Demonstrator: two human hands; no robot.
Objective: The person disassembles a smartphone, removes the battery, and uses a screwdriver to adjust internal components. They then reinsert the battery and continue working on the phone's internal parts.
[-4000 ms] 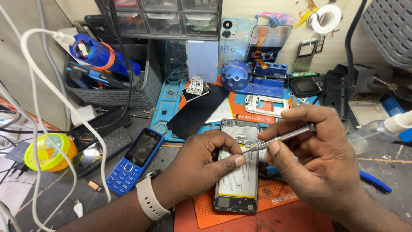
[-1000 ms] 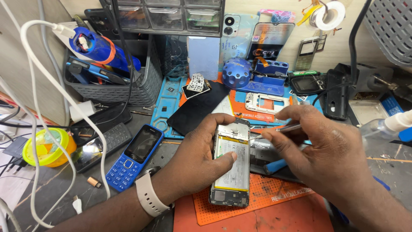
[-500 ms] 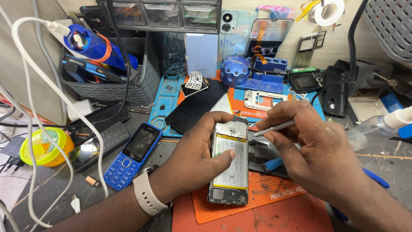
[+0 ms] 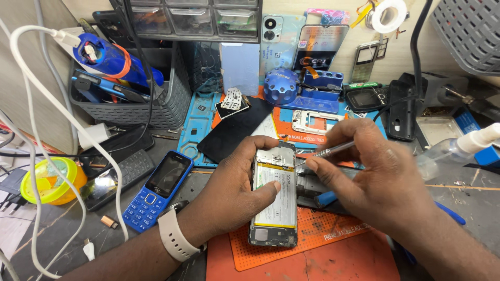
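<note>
My left hand (image 4: 237,190) grips an opened smartphone (image 4: 273,200) by its left edge, thumb on the battery, back cover off and circuit board showing at the top. The phone rests on an orange work mat (image 4: 312,234). My right hand (image 4: 372,177) pinches a thin metal tool (image 4: 328,151) whose tip touches the phone's upper right edge. A pale watch strap (image 4: 174,237) circles my left wrist.
A blue keypad phone (image 4: 159,190) lies left of my hand, near a black phone panel (image 4: 234,132). A grey basket (image 4: 130,101) with tools, white cables (image 4: 31,156), a yellow container (image 4: 49,179), a spray bottle (image 4: 458,148) and phone parts crowd the bench.
The metal tool's tip has come down from above the phone to its upper right edge. My left hand keeps hold of the phone, which has shifted slightly on the mat.
</note>
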